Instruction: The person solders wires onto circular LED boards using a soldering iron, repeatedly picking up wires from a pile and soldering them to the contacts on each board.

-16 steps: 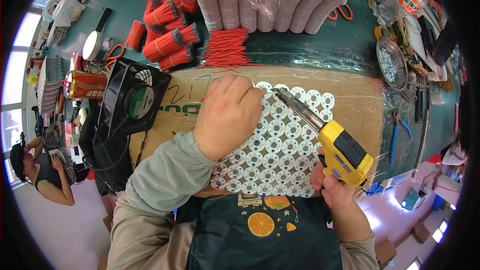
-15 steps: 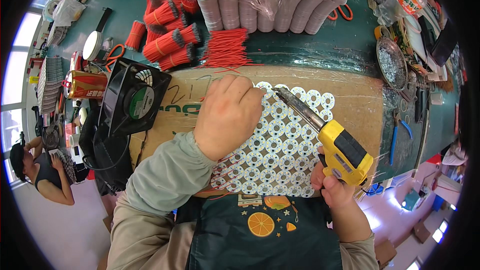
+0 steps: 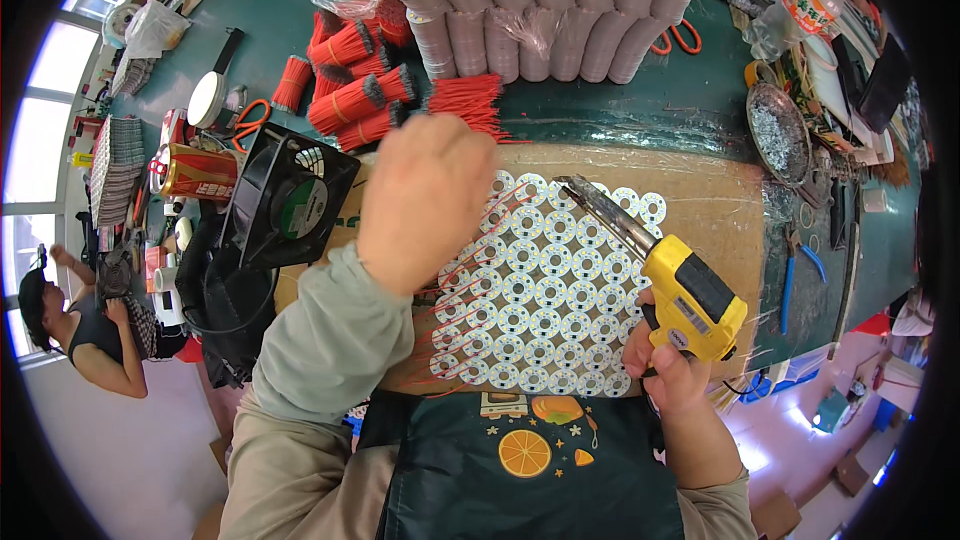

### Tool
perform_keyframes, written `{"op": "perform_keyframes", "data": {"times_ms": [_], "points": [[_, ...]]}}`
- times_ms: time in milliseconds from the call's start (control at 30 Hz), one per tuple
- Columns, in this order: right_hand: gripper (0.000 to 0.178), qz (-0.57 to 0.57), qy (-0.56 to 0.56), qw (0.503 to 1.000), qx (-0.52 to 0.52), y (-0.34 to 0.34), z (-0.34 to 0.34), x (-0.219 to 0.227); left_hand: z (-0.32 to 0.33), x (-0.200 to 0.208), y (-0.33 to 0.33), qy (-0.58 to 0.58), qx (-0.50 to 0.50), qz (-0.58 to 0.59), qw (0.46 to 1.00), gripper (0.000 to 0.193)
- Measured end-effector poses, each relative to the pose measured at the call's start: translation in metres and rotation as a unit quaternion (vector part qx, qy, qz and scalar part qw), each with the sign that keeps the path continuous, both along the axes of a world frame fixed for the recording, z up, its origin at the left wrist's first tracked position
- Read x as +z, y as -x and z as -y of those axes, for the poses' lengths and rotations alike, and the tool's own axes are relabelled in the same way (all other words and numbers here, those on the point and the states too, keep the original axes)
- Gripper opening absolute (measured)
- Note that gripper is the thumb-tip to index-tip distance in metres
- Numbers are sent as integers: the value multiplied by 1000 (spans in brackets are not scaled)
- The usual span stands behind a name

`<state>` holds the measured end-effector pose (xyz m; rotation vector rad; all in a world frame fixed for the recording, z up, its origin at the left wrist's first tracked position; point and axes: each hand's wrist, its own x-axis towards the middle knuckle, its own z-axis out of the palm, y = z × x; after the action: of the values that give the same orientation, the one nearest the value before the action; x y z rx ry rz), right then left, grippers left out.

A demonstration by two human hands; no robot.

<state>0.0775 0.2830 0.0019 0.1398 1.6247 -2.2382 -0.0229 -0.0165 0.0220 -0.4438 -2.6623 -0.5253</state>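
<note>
My right hand is wrapped round the handle of a yellow and black soldering gun. Its dark metal tip points up and left over the far rows of a sheet of round white LED boards. Thin red wires are attached to boards along the left side of the sheet. Above that side, close to a loose pile of red wires, is my left hand, its fingers curled and slightly blurred. The fingertips are hidden, so anything they hold does not show.
The boards lie on a cardboard sheet. A black fan stands at left, near tied red wire bundles. Tall stacks of round boards rise at the back. Blue-handled pliers and a metal pan sit right. Another person is at far left.
My left hand has moved left and away from the boards toward the red wire pile, uncovering wires on the sheet's left side. The soldering gun stays over the boards. The whole view has shifted slightly.
</note>
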Motion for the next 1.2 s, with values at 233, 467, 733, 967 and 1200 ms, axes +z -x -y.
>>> {"op": "perform_keyframes", "data": {"times_ms": [233,467,733,967,1200], "points": [[77,-12,16,1000,15,1,-1,-2,28,-11,34,110,66,-4,992,7],[75,-13,20,1000,4,-1,-2,-4,21,8,22,137,27,137,981,16],[73,-24,20,999,4,2,1,-1,22,-7,31,202,54,50,977,12],[74,-25,16,1000,2,2,1,-1,22,-6,29,183,52,46,981,8],[73,-15,24,1000,13,2,-1,-2,23,-3,32,202,46,60,976,8]]}}
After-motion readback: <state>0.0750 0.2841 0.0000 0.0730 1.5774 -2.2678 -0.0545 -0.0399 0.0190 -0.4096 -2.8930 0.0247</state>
